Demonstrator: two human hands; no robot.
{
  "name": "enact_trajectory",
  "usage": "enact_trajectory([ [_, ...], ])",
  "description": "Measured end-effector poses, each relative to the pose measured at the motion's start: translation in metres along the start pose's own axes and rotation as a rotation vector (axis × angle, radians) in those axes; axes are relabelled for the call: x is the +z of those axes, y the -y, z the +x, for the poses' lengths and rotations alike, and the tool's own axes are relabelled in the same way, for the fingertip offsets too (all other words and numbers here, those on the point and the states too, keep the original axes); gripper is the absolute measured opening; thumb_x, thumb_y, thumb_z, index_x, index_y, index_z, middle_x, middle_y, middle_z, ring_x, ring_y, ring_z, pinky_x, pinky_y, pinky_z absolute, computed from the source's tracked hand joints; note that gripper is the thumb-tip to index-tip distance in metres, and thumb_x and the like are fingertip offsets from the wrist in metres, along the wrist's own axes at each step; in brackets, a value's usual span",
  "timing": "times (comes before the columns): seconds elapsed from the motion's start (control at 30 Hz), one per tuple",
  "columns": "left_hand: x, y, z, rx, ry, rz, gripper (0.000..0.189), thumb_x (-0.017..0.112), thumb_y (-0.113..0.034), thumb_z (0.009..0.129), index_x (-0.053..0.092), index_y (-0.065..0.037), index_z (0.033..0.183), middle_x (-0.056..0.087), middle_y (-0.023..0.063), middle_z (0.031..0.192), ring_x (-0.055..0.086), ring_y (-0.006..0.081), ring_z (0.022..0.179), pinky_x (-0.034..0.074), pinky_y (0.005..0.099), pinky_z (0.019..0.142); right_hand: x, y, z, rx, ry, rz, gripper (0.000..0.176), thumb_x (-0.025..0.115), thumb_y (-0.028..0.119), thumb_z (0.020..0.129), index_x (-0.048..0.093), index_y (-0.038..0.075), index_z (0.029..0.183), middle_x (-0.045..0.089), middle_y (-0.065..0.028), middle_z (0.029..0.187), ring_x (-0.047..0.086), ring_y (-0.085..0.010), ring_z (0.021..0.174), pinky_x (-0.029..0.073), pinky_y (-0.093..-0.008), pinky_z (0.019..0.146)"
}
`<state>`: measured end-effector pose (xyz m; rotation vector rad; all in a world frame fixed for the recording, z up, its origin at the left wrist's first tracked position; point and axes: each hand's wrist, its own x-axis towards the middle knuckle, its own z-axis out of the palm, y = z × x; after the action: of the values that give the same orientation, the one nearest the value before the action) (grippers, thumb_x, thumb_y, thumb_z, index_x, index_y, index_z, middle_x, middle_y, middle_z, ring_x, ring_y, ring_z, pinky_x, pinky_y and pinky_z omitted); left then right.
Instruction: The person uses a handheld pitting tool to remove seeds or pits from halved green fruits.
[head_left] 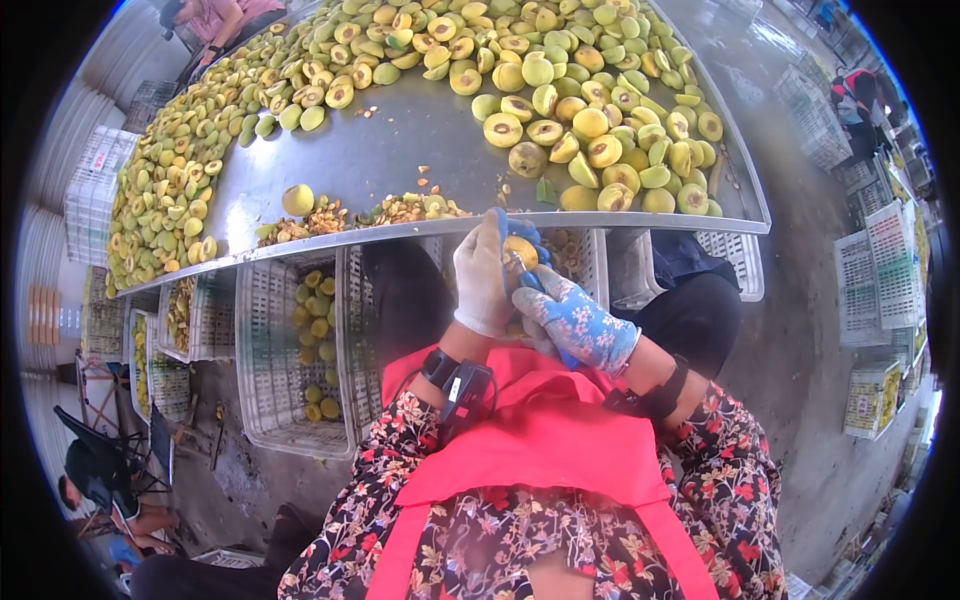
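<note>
My left hand point(484, 275), in a white glove with blue fingertips, is closed around a yellow apricot point(520, 252) just below the table's near edge. My right hand point(585, 318), in a blue flowered glove, grips a small blue-handled tool point(530, 280), its thin metal end against the fruit. The tool's exact kind is hard to make out, since the fingers cover most of it. Beyond my hands, small brown pits and scraps point(415, 208) lie along the metal table's point(370, 150) rim. One whole yellow fruit point(298, 200) sits left of them.
Halved green-yellow apricots point(610, 130) are heaped across the table. Below its edge stand white plastic crates point(290, 420), one with apricot halves point(316, 320) in it. More stacked crates point(868, 260) line the right side. Other people point(225, 25) are at the far left, lower left and right.
</note>
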<state>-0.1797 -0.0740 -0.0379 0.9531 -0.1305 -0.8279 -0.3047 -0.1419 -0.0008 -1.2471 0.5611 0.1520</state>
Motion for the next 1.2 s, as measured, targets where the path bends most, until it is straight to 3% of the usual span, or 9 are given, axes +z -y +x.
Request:
enact_trajectory([
  [0.07, 0.001, -0.001, -0.001, -0.021, 0.0, 0.003, 0.044, 0.05, -0.037, 0.104, 0.063, 0.003, 0.091, 0.066, 0.0132, 0.08, 0.068, 0.0247, 0.066, 0.059, 0.0379, 0.06, -0.004, -0.001, 0.0, 0.031, 0.098, 0.186, 0.03, 0.056, 0.03, 0.099, 0.047, 0.011, 0.12, 0.049, 0.0012, 0.07, 0.046, -0.0094, 0.048, 0.039, -0.0244, 0.042],
  [0.17, -0.002, 0.003, -0.001, 0.014, -0.007, 0.087, 0.043, 0.049, -0.036, 0.105, 0.063, 0.003, 0.092, 0.067, 0.0129, 0.08, 0.067, 0.0236, 0.064, 0.059, 0.0369, 0.059, -0.005, 0.005, -0.003, 0.054, 0.031, -0.061, 0.029, 0.055, 0.03, 0.099, 0.047, 0.011, 0.12, 0.049, 0.001, 0.069, 0.046, -0.0091, 0.048, 0.04, -0.0249, 0.042],
  [0.43, -0.006, 0.018, 0.009, 0.165, -0.1, 0.299, 0.044, 0.049, -0.034, 0.104, 0.066, 0.004, 0.088, 0.066, 0.009, 0.076, 0.063, 0.0152, 0.062, 0.052, 0.0299, 0.057, -0.01, -0.009, 0.007, 0.055, 0.101, 0.086, 0.024, 0.055, 0.03, 0.1, 0.048, 0.012, 0.115, 0.05, 0.0005, 0.069, 0.046, -0.0089, 0.047, 0.04, -0.0243, 0.042],
  [0.67, 0.004, 0.007, 0.004, 0.079, -0.09, 0.24, 0.046, 0.049, -0.037, 0.104, 0.065, 0.003, 0.088, 0.066, 0.0103, 0.074, 0.063, 0.0183, 0.059, 0.054, 0.0322, 0.054, -0.007, -0.003, 0.007, 0.061, 0.094, 0.079, 0.018, 0.052, 0.029, 0.101, 0.05, 0.013, 0.107, 0.049, 0.0, 0.067, 0.044, -0.0102, 0.047, 0.036, -0.0254, 0.041],
  [0.77, 0.003, 0.011, 0.006, 0.093, -0.064, 0.254, 0.05, 0.048, -0.041, 0.104, 0.064, 0.004, 0.089, 0.067, 0.0134, 0.075, 0.066, 0.0234, 0.059, 0.058, 0.0358, 0.054, -0.012, -0.007, 0.008, 0.102, 0.195, 0.286, 0.018, 0.052, 0.03, 0.101, 0.05, 0.014, 0.108, 0.05, -0.0002, 0.067, 0.045, -0.0102, 0.047, 0.036, -0.0247, 0.041],
  [1.0, -0.004, 0.006, 0.014, 0.022, 0.037, 0.0, 0.056, 0.051, -0.053, 0.099, 0.06, 0.002, 0.097, 0.067, 0.0166, 0.083, 0.068, 0.0297, 0.067, 0.06, 0.0418, 0.057, 0.005, -0.029, 0.015, -0.131, -0.04, 0.183, 0.019, 0.056, 0.024, 0.099, 0.051, 0.009, 0.11, 0.052, 0.0, 0.068, 0.049, -0.0092, 0.049, 0.039, -0.0263, 0.043],
  [1.1, -0.02, -0.005, 0.027, 0.05, -0.098, 0.001, 0.056, 0.05, -0.054, 0.099, 0.06, 0.001, 0.098, 0.067, 0.0166, 0.083, 0.068, 0.0301, 0.068, 0.06, 0.042, 0.058, -0.002, -0.047, 0.023, -0.306, 0.005, 0.018, 0.021, 0.056, 0.022, 0.098, 0.05, 0.007, 0.111, 0.052, 0.0015, 0.068, 0.049, -0.0081, 0.052, 0.04, -0.0275, 0.046],
  [1.13, -0.038, -0.005, 0.038, 0.281, -0.128, 0.283, 0.056, 0.049, -0.054, 0.1, 0.061, 0.0, 0.097, 0.067, 0.0155, 0.083, 0.068, 0.0289, 0.067, 0.06, 0.0421, 0.058, -0.007, -0.049, 0.024, -0.263, 0.047, 0.003, 0.025, 0.058, 0.022, 0.098, 0.05, 0.004, 0.114, 0.06, -0.0068, 0.07, 0.059, -0.0188, 0.055, 0.045, -0.0338, 0.051],
  [1.2, -0.048, -0.044, 0.025, 0.228, -0.186, 0.138, 0.051, 0.044, -0.046, 0.104, 0.061, 0.001, 0.101, 0.067, 0.0134, 0.082, 0.069, 0.0253, 0.07, 0.062, 0.0395, 0.062, -0.014, -0.055, 0.03, -0.426, -0.08, -0.37, 0.027, 0.059, 0.022, 0.097, 0.05, 0.003, 0.114, 0.064, -0.0151, 0.074, 0.064, -0.0296, 0.061, 0.048, -0.0388, 0.055],
])
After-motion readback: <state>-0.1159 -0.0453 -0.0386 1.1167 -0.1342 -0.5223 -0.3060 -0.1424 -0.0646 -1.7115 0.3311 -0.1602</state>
